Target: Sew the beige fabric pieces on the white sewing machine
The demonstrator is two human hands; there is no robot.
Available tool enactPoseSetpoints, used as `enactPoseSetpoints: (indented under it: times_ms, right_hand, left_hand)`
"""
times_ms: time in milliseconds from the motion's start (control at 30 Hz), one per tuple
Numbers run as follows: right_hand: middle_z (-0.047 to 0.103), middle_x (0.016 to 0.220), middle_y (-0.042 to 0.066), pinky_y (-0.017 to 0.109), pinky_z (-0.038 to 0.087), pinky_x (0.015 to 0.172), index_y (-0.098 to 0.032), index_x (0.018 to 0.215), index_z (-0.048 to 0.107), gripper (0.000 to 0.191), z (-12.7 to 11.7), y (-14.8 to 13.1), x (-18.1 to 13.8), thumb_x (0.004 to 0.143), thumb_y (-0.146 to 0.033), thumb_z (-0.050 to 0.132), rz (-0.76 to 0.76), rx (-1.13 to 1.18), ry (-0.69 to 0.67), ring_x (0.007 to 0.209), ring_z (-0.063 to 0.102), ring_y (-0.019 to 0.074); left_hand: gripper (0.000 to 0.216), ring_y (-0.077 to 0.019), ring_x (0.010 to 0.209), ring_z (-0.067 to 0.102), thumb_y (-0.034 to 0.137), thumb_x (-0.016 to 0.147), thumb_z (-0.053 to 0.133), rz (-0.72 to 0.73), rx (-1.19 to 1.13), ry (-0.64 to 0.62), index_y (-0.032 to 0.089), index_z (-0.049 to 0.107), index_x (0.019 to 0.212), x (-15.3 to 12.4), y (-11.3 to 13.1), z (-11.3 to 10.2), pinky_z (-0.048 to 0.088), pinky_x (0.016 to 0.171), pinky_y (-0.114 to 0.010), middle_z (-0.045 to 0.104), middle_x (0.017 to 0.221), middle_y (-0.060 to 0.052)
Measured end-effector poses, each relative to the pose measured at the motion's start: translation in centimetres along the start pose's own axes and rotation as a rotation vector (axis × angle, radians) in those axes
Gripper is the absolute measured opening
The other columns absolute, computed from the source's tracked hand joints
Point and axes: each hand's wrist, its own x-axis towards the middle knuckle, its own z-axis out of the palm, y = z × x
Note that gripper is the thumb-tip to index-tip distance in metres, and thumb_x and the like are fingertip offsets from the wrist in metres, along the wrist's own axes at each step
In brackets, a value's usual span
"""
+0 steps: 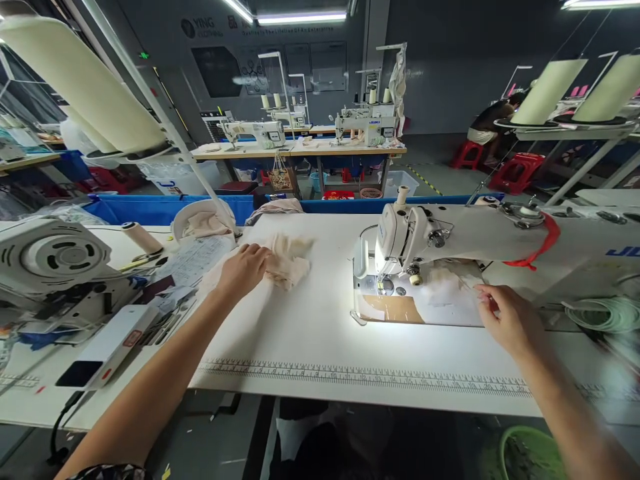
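Note:
My left hand (245,270) is over the left part of the table, its fingers closed on a crumpled beige fabric piece (287,261). The fabric spreads out to the right of the fingers, slightly blurred. My right hand (505,317) is right of the needle area, thumb and fingers pinched at the edge of a thin, pale fabric piece (445,283). That piece lies on the bed under the arm of a white sewing machine (465,230). The machine's lamp lights the needle plate (385,285) and a tan patch (393,309) beside it.
A printed ruler (350,377) runs along the table's (310,333) front edge. At left are a second machine head (60,257), a white control box (107,347), papers (195,260), and a thread cone (143,238). A green bin (530,453) stands below right. Someone sits (493,123) far right.

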Motion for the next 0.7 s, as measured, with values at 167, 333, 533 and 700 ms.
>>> enactPoseSetpoints:
  times_ms: [167,333,533,700]
  right_hand:
    - [0.069,0.075,0.008,0.029,0.048,0.054,-0.017,0.096,0.062,0.02,-0.4,-0.2,-0.1,0.092,-0.014,0.043,0.003,0.02,-0.012,0.057,0.063,0.0191]
    - [0.071,0.077,0.011,0.033,0.049,0.059,-0.019,0.096,0.064,0.022,-0.3,0.4,-0.4,0.091,-0.016,0.043,0.069,0.052,-0.067,0.062,0.065,0.022]
    - [0.073,0.083,0.01,0.035,0.051,0.068,-0.022,0.099,0.067,0.021,-1.9,-3.4,0.3,0.093,-0.016,0.047,0.135,0.252,-0.142,0.073,0.069,0.0229]
    - [0.067,0.102,0.009,0.035,0.05,0.079,-0.019,0.124,0.064,0.029,-3.2,-12.9,1.7,0.103,-0.023,0.044,0.103,0.417,-0.52,0.092,0.063,0.0224]
  left_hand:
    - [0.048,-0.0316,0.099,0.068,0.018,0.092,0.033,-0.033,-0.081,-0.039,0.015,0.067,0.126,0.0,-1.8,-0.1,0.056,0.074,-0.039,0.068,0.113,-0.016]
    - [0.045,-0.0266,0.094,0.07,0.024,0.085,0.037,0.018,-0.275,-0.051,0.016,0.072,0.112,-0.9,-3.3,0.0,0.055,0.085,-0.036,0.07,0.108,-0.013]
    - [0.035,-0.0273,0.082,0.067,0.037,0.092,0.04,0.058,-0.17,-0.016,0.02,0.07,0.091,-3.3,-1.7,-1.4,0.054,0.068,-0.036,0.07,0.102,-0.011]
    - [0.032,-0.0294,0.107,0.064,0.041,0.102,0.044,0.427,-0.343,0.202,0.023,0.065,0.086,-4.3,2.2,-1.3,0.053,0.09,-0.042,0.07,0.11,-0.008]
